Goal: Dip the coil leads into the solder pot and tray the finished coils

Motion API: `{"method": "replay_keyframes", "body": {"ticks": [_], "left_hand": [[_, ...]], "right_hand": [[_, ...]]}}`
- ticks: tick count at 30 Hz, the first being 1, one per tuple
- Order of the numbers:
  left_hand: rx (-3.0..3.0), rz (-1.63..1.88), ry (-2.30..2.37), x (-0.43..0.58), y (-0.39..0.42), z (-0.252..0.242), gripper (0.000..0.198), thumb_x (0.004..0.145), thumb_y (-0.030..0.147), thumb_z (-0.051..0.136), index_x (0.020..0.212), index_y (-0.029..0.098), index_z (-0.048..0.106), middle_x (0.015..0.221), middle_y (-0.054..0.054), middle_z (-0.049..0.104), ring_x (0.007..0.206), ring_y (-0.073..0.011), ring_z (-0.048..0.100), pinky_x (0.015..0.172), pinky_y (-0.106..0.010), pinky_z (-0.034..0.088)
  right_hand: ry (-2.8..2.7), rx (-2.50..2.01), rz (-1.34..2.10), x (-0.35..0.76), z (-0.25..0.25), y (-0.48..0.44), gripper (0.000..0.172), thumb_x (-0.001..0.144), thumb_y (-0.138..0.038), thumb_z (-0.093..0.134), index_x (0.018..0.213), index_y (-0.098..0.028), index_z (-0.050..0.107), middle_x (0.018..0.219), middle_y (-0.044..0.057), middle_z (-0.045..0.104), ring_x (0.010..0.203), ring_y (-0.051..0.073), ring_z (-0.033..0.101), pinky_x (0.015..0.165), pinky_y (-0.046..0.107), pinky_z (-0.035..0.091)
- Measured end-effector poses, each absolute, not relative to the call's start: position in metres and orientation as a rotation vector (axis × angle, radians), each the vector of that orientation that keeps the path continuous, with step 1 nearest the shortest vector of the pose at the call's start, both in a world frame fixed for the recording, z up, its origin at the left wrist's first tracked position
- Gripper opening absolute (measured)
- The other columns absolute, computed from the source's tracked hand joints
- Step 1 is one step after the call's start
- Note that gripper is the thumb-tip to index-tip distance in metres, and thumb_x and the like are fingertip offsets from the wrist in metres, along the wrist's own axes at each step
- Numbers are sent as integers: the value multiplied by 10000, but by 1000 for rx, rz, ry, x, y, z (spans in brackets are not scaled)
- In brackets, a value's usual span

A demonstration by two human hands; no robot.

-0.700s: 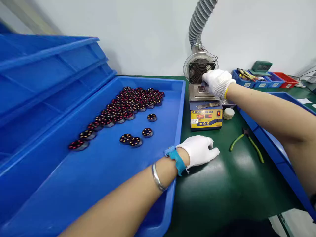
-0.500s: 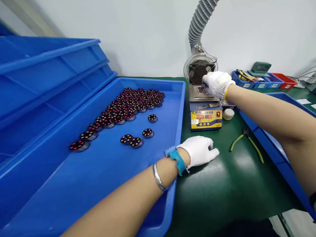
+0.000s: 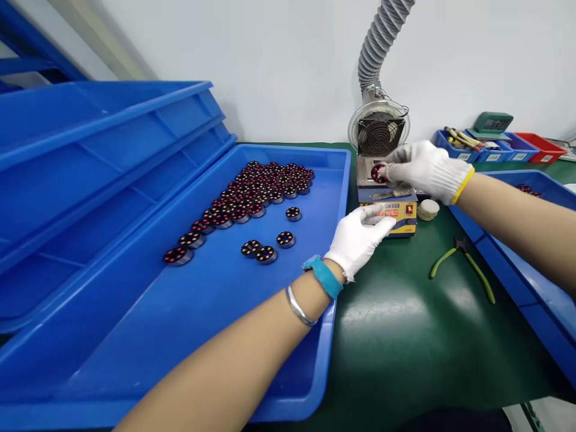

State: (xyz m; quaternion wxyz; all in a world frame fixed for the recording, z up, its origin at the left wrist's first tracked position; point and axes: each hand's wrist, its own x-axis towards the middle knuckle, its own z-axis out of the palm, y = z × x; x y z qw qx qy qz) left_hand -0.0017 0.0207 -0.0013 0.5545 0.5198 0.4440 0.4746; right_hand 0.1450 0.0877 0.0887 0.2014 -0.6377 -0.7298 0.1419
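- Since the earlier frame, the left hand has gone up off the table toward the grip, and the right hand has pulled back a bit.
- Right now the right hand's thumb and finger are pinched close on a small round black piece with red dots.
- That piece is at the fingertips, over the metal top of a yellow and blue machine. I cannot tell if it touches the top.
- Just below the grip, the left hand has its thumb and fingers a little apart, with nothing between them, in front of the machine's red numbers.
- Behind the grip is a dark fan with a fat grey hose.
- Left of the grip, a big blue tray has lots of round pieces in it.
- Nearer than the grip and to its right, green pliers lie on the table.
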Motion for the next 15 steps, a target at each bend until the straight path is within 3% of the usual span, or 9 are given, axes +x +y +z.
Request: {"method": "replay_keyframes", "body": {"ticks": [5, 11, 15], "left_hand": [[1036, 1253, 977, -4, 24, 1, 241, 689, 246, 708, 870, 102, 638, 835, -68, 699, 705, -147, 656, 732, -306, 530], [1041, 1235, 1000, -5, 24, 2, 159, 712, 230, 666, 799, 104, 628, 720, -42, 687, 580, -128, 642, 632, -282, 536], [1067, 1204, 1014, -6, 23, 3, 182, 726, 243, 662, 839, 105, 630, 747, -56, 696, 597, -142, 654, 623, -283, 533]], "right_hand": [[-2002, -1631, 680, 142, 57, 65, 423, 748, -468, 649, 1134, -294, 643, 821, -7, 717, 711, 191, 671, 633, 285, 545], [-2003, -1531, 1069, 151, 57, 57, 237, 767, -373, 642, 973, -266, 686, 780, -10, 719, 672, 179, 682, 606, 274, 573], [-1980, -1484, 1160, 153, 60, 58, 276, 795, -313, 601, 1057, -245, 657, 848, 8, 721, 711, 175, 684, 620, 276, 577]]}}
